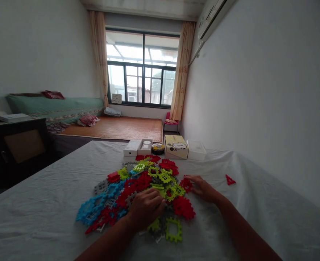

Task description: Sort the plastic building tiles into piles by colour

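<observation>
A heap of flat interlocking plastic tiles (138, 188) in red, blue, green and grey lies on a table covered with a white cloth (53, 203). My left hand (146, 208) rests on the near side of the heap, fingers curled down over the tiles; what it grips, if anything, is hidden. My right hand (203, 188) lies at the heap's right edge, fingers stretched towards a red tile (186, 184) and touching it. One red triangular piece (230, 179) lies apart on the cloth to the right.
At the table's far edge stand white boxes (138, 147), a round tin (158, 148), a yellow cartoon box (176, 146) and a clear container (198, 150). A white wall runs along the right. A bed (56, 108), dark cabinet (15, 145) and window (142, 69) lie beyond.
</observation>
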`<state>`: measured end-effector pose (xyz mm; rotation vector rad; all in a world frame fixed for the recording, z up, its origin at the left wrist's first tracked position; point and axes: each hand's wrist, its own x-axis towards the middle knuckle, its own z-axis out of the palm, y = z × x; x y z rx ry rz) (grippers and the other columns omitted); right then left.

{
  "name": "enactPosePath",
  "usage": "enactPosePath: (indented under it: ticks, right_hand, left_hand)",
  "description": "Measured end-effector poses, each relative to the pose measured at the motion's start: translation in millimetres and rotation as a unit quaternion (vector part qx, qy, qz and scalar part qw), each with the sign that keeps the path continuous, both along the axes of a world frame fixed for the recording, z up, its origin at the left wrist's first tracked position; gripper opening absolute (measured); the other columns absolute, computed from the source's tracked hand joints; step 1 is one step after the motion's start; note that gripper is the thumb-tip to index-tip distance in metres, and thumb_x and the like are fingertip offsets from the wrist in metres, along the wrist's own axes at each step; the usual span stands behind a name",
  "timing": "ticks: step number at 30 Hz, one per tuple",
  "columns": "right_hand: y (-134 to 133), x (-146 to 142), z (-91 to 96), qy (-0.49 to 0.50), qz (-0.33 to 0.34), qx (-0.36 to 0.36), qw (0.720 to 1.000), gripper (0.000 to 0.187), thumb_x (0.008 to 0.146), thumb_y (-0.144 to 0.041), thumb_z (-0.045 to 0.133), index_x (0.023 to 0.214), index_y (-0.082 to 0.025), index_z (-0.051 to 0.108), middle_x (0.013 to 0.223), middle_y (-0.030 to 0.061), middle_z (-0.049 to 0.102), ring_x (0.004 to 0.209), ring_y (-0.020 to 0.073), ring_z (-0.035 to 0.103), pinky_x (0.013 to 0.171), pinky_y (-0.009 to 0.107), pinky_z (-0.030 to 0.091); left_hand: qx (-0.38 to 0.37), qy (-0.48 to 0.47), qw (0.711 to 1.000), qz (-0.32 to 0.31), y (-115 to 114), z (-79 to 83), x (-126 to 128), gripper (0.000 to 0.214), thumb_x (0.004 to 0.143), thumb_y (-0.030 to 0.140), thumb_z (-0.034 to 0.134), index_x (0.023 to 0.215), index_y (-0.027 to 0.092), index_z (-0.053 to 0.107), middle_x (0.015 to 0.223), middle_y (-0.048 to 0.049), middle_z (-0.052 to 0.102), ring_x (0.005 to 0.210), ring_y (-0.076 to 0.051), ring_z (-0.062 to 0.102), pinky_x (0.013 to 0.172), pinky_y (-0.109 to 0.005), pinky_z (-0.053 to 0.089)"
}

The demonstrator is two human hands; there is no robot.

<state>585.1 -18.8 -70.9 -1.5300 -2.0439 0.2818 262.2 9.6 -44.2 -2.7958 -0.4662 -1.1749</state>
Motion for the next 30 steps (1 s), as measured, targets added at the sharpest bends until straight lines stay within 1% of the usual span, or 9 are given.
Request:
enactPosePath:
  ticks: [6,12,15,17,20,23,27,28,30]
  right_hand:
    - [-3,-6,2.2,-0.036,0.015,-0.047,0.998,0.048,0.08,-0.042,0.06,0.125,-0.026,0.059,0.132,0.0083,0.056,0.123,0.0274,0.048,0.103,0.043,0.037]
    - [2,-1,-1.0,-0.102,-0.058,0.037,0.992,0.034,0.09,-0.046,0.044,0.102,-0.028,0.071,0.123,0.0066,0.062,0.116,0.0254,0.053,0.098,0.042,0.04]
    - [5,18,-3.3,-0.086,-0.159,0.116,0.977,0.039,0.092,-0.043,0.037,0.105,-0.023,0.068,0.115,0.01,0.066,0.109,0.0242,0.057,0.094,0.039,0.043]
    - [4,43,-7.4,-0.063,-0.263,0.146,0.952,0.044,0.093,-0.041,0.032,0.104,-0.018,0.067,0.104,0.0127,0.069,0.099,0.0241,0.061,0.089,0.037,0.045]
    - [-6,88,-19.5,-0.051,-0.415,0.12,0.9,0.041,0.091,-0.039,0.033,0.102,-0.017,0.066,0.096,0.0125,0.07,0.085,0.0241,0.064,0.077,0.034,0.047]
    - [-16,118,-31.2,-0.059,-0.485,0.076,0.869,0.036,0.087,-0.036,0.038,0.103,-0.019,0.065,0.095,0.012,0.069,0.081,0.0248,0.064,0.071,0.034,0.047]
    - [-17,109,-26.2,-0.081,-0.481,0.147,0.861,0.042,0.082,-0.033,0.045,0.117,-0.015,0.057,0.113,0.0173,0.059,0.096,0.0271,0.06,0.079,0.039,0.048]
    - [-14,98,-21.8,-0.077,-0.451,0.16,0.875,0.043,0.081,-0.033,0.046,0.119,-0.016,0.056,0.116,0.0166,0.057,0.097,0.0263,0.06,0.082,0.039,0.048]
    - [-7,71,-13.3,-0.051,-0.34,0.143,0.928,0.041,0.082,-0.032,0.045,0.12,-0.02,0.056,0.117,0.0124,0.059,0.095,0.0236,0.061,0.085,0.039,0.049]
  left_hand:
    - [-0.011,-0.067,0.995,0.074,7,12.2,-6,0.016,0.088,0.019,0.051,0.094,0.021,0.065,0.086,-0.0036,0.066,0.093,-0.017,0.06,0.082,-0.03,0.051]
    - [-0.044,0.022,0.994,0.095,6,6.3,-6,0.024,0.086,0.029,0.056,0.108,0.027,0.063,0.109,-0.0037,0.063,0.111,-0.023,0.053,0.096,-0.04,0.045]
    - [-0.06,0.073,0.99,0.108,4,-0.1,-5,0.033,0.083,0.032,0.06,0.116,0.031,0.06,0.122,-0.0032,0.058,0.116,-0.025,0.05,0.094,-0.042,0.045]
    - [-0.067,0.092,0.985,0.133,6,-2.5,-6,0.031,0.084,0.027,0.058,0.114,0.032,0.06,0.126,-0.0024,0.056,0.117,-0.026,0.049,0.092,-0.043,0.045]
    - [-0.075,0.102,0.977,0.171,11,-3.0,-8,0.026,0.084,0.023,0.057,0.108,0.031,0.063,0.128,-0.0022,0.055,0.118,-0.026,0.048,0.091,-0.043,0.045]
    - [-0.082,0.101,0.972,0.198,15,-1.4,-9,0.024,0.084,0.023,0.058,0.106,0.03,0.064,0.129,-0.0022,0.055,0.119,-0.026,0.047,0.092,-0.043,0.044]
    - [-0.09,0.098,0.967,0.217,14,-1.6,-9,0.025,0.083,0.02,0.058,0.105,0.03,0.064,0.13,-0.0026,0.055,0.12,-0.027,0.046,0.092,-0.045,0.043]
    - [-0.087,0.098,0.967,0.217,14,-2.5,-8,0.027,0.083,0.017,0.057,0.106,0.03,0.064,0.13,-0.0032,0.054,0.121,-0.028,0.045,0.093,-0.046,0.042]
    - [-0.077,0.093,0.97,0.21,14,-4.9,-8,0.033,0.081,0.011,0.057,0.108,0.029,0.064,0.132,-0.0039,0.053,0.124,-0.028,0.043,0.098,-0.047,0.04]
